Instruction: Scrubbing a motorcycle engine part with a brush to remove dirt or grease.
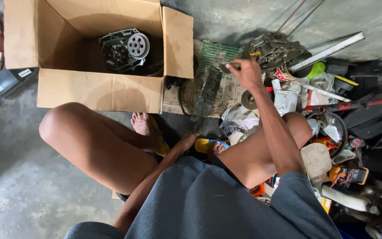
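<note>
Tool (227, 67) gripped in right hand (245, 72), fingers clamped round its handle, above a dirty mat (219, 90).
Left hand (186, 142) hangs low between the knees, fingers loosely together, touching a dark metal part (205, 97) that lies on the mat; a box (100, 90) holding an engine part (124, 49) stands just left.
</note>
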